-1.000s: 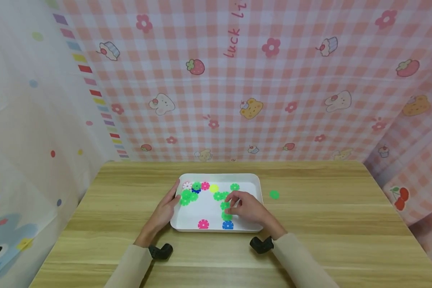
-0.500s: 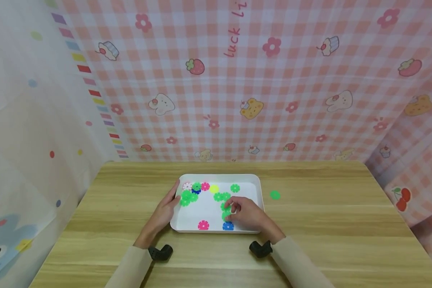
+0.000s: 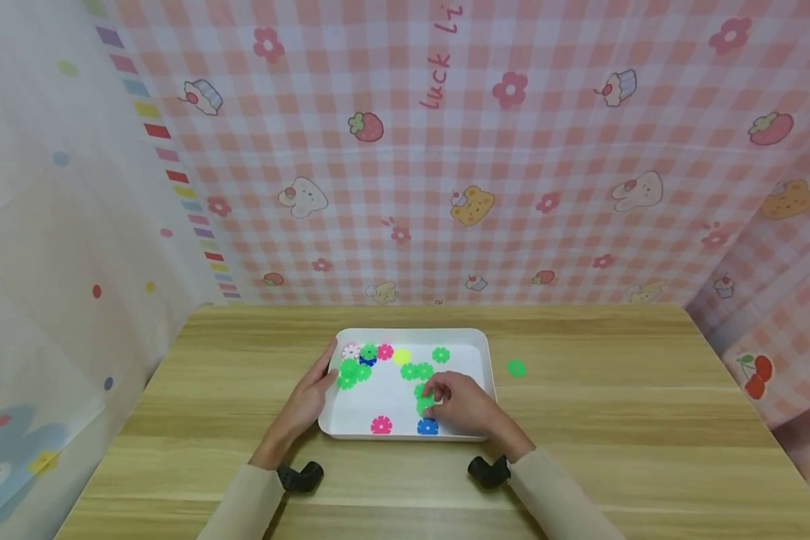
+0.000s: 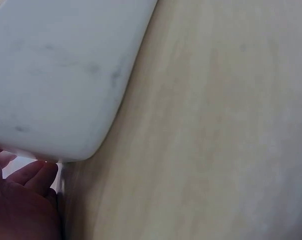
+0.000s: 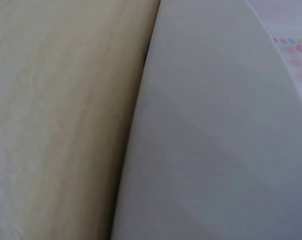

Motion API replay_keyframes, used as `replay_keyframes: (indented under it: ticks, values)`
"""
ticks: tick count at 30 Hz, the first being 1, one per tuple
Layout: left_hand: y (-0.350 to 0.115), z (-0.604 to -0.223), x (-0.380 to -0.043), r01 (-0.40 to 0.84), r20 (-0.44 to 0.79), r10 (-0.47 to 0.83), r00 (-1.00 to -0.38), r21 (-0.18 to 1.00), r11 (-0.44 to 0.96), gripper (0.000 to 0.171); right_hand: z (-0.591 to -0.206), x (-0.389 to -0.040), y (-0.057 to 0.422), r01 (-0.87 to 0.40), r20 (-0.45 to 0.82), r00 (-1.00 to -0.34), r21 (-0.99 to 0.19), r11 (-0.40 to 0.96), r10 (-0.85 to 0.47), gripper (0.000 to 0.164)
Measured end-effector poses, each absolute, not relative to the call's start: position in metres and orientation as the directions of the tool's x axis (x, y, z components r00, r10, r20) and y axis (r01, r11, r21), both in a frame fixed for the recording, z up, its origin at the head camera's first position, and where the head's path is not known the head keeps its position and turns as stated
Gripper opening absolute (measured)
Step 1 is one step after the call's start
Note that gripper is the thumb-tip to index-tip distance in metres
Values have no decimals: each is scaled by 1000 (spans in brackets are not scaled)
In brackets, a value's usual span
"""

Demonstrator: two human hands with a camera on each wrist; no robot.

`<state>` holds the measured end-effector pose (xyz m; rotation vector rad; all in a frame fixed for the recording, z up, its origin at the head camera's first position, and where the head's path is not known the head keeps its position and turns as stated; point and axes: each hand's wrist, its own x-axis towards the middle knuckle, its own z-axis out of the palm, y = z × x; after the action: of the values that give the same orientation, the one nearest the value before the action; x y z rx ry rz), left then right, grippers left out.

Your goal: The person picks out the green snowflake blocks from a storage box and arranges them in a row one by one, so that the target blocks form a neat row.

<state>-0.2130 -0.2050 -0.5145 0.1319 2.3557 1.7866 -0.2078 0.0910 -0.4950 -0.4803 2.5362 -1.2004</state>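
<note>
A white tray lies on the table with small notched snowflake discs in it. My left hand grips its left side, thumb over the rim; the left wrist view shows those fingers at the tray's corner. Inside the tray on the right, my right hand bends over a short column of green discs, thumb and index fingertips right at them. I cannot tell whether it pinches one. Just below is a blue disc. The right wrist view shows only the tray's outer wall and table.
Green discs cluster at the tray's left, near white, dark blue, pink and yellow ones. A pink disc lies at the front wall. One green disc is on the wooden table, right of the tray. Patterned cloth hangs behind.
My right hand has shifted slightly towards the near side along the green column, its thumb now closer to the blue disc. The left hand keeps its hold on the tray.
</note>
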Motion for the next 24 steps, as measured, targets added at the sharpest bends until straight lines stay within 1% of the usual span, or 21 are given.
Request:
replay_keyframes:
  ticks: [10,18,24]
  values:
    - [-204,-513,-212,-34,-84,180,-980,964,265,55,-495,-208,91,-216,-73,-893,-797,564,-445,22]
    - [-204,-516,-213,-31,-78,167,-983,963,268,55,-495,-208,92,-228,-63,-890,-795,562,-451,19]
    - [-204,-515,-212,-20,-66,170,-983,966,259,55,-495,-207,92,-258,-11,-901,-790,557,-433,15]
